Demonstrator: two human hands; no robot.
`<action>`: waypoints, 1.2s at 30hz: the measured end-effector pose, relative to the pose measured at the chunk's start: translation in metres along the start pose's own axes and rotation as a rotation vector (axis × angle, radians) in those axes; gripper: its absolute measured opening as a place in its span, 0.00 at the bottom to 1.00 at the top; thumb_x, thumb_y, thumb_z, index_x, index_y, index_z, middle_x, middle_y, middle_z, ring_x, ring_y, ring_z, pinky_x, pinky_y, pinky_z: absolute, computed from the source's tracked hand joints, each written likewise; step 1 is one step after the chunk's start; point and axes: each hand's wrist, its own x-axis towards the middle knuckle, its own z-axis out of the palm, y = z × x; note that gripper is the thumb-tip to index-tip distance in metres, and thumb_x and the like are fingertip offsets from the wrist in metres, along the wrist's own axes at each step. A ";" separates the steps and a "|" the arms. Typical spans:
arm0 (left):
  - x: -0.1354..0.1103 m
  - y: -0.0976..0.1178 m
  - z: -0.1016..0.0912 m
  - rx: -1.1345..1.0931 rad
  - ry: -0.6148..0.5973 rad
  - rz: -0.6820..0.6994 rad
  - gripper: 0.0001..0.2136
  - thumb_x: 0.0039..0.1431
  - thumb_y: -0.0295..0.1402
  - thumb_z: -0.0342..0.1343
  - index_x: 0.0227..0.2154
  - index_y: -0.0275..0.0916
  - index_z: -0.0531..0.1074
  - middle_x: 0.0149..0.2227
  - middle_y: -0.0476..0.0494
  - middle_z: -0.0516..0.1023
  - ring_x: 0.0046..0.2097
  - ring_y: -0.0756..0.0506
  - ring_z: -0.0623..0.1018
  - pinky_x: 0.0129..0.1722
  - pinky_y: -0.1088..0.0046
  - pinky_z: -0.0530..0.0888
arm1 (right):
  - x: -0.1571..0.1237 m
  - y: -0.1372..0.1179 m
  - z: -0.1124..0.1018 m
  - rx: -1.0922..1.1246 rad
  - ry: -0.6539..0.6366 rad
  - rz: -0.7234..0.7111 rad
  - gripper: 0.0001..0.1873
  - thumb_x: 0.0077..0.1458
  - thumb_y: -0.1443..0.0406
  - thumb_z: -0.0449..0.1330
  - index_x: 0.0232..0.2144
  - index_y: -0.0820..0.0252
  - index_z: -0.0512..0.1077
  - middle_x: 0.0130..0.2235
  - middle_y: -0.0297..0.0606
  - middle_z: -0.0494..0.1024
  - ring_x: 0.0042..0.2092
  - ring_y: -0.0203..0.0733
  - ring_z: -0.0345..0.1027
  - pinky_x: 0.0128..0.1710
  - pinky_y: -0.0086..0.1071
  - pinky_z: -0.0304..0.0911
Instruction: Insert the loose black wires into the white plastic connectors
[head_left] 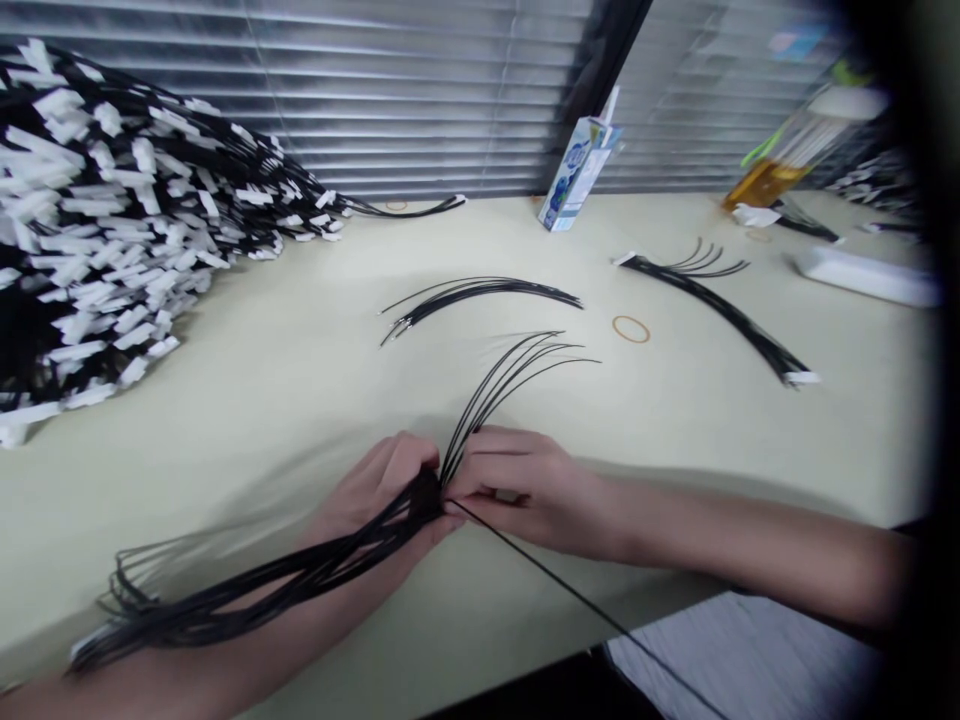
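Observation:
A bundle of thin black wires (300, 570) lies across my left forearm, its far end showing a white connector at the lower left. My left hand (390, 480) is closed around the bundle near its right end. From the grip several loose wires fan up and to the right. My right hand (525, 490) meets the left one, thumb and fingers pinched at the end of the bundle. One long black wire (570, 590) runs from that pinch down to the lower right, past the table edge. The connector end inside the fingers is hidden.
A big heap of black wires with white connectors (135, 200) fills the left. Loose black wires (480, 288), a rubber band (631, 329) and a connector harness (720, 300) lie ahead. A drink carton (574, 175) and a bottle of amber liquid (772, 170) stand by the window blinds.

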 end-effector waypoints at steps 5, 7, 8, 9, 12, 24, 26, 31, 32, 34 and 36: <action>0.000 0.005 -0.007 -0.006 -0.048 -0.024 0.12 0.51 0.30 0.57 0.34 0.47 0.59 0.29 0.57 0.69 0.28 0.49 0.70 0.24 0.75 0.65 | 0.000 0.003 -0.004 -0.037 -0.119 -0.009 0.09 0.62 0.67 0.51 0.35 0.65 0.71 0.34 0.39 0.71 0.36 0.34 0.65 0.37 0.28 0.62; 0.001 0.007 -0.010 -0.022 -0.092 -0.051 0.11 0.52 0.30 0.56 0.34 0.47 0.59 0.30 0.55 0.70 0.29 0.48 0.71 0.26 0.73 0.67 | 0.000 0.003 -0.004 -0.115 -0.122 -0.036 0.10 0.63 0.66 0.50 0.35 0.65 0.70 0.34 0.39 0.71 0.36 0.34 0.65 0.38 0.29 0.62; 0.001 0.008 -0.011 -0.031 -0.113 -0.065 0.10 0.53 0.30 0.55 0.34 0.46 0.59 0.31 0.54 0.70 0.30 0.47 0.72 0.27 0.73 0.67 | 0.001 0.003 -0.004 -0.157 -0.126 -0.047 0.11 0.63 0.66 0.49 0.35 0.65 0.70 0.33 0.39 0.71 0.35 0.35 0.65 0.37 0.29 0.61; 0.001 0.008 -0.012 -0.038 -0.131 -0.076 0.10 0.53 0.30 0.55 0.35 0.46 0.59 0.31 0.53 0.71 0.31 0.47 0.72 0.28 0.72 0.68 | 0.001 0.002 -0.003 -0.197 -0.134 -0.057 0.12 0.63 0.66 0.48 0.35 0.65 0.70 0.33 0.39 0.71 0.35 0.35 0.64 0.37 0.30 0.61; 0.002 0.008 -0.012 -0.041 -0.136 -0.091 0.09 0.53 0.31 0.54 0.35 0.47 0.59 0.33 0.51 0.72 0.33 0.46 0.73 0.29 0.71 0.68 | 0.001 0.001 -0.003 -0.285 -0.158 -0.090 0.13 0.64 0.67 0.46 0.34 0.66 0.69 0.31 0.39 0.71 0.35 0.36 0.63 0.35 0.30 0.60; 0.002 0.008 -0.008 -0.023 -0.112 -0.100 0.11 0.52 0.32 0.56 0.34 0.48 0.58 0.29 0.58 0.69 0.28 0.49 0.71 0.24 0.75 0.64 | 0.000 0.001 -0.007 0.043 -0.052 0.077 0.05 0.59 0.67 0.55 0.34 0.63 0.70 0.33 0.36 0.71 0.35 0.32 0.65 0.35 0.26 0.62; 0.002 0.007 -0.006 -0.020 -0.111 -0.100 0.11 0.52 0.32 0.57 0.34 0.48 0.59 0.29 0.58 0.69 0.28 0.49 0.70 0.24 0.75 0.63 | 0.000 0.001 -0.006 0.060 -0.035 0.077 0.05 0.59 0.68 0.55 0.34 0.63 0.71 0.33 0.36 0.72 0.35 0.32 0.65 0.36 0.26 0.62; 0.001 0.004 -0.004 -0.018 -0.090 -0.085 0.12 0.51 0.32 0.58 0.34 0.48 0.58 0.30 0.59 0.68 0.29 0.49 0.70 0.25 0.76 0.64 | -0.001 0.000 -0.006 0.012 -0.014 0.024 0.06 0.60 0.68 0.54 0.35 0.63 0.71 0.34 0.38 0.73 0.35 0.33 0.65 0.36 0.27 0.63; 0.000 0.004 -0.004 -0.018 -0.088 -0.080 0.13 0.51 0.32 0.58 0.34 0.48 0.58 0.30 0.59 0.68 0.28 0.49 0.69 0.25 0.76 0.64 | -0.001 -0.001 -0.007 -0.007 -0.007 0.001 0.07 0.60 0.68 0.54 0.35 0.63 0.71 0.33 0.38 0.73 0.35 0.33 0.65 0.36 0.27 0.63; 0.000 0.005 -0.005 -0.016 -0.088 -0.073 0.13 0.51 0.31 0.58 0.33 0.48 0.57 0.29 0.59 0.67 0.28 0.50 0.69 0.24 0.76 0.63 | -0.001 -0.001 -0.007 -0.045 0.001 -0.028 0.07 0.60 0.68 0.54 0.35 0.64 0.71 0.33 0.38 0.73 0.35 0.33 0.65 0.37 0.28 0.63; 0.000 0.006 -0.006 -0.014 -0.092 -0.074 0.13 0.51 0.31 0.58 0.33 0.48 0.57 0.29 0.60 0.67 0.27 0.50 0.68 0.23 0.76 0.63 | -0.002 0.000 -0.008 -0.072 0.004 -0.045 0.07 0.60 0.67 0.54 0.34 0.64 0.71 0.32 0.38 0.73 0.35 0.34 0.65 0.37 0.28 0.63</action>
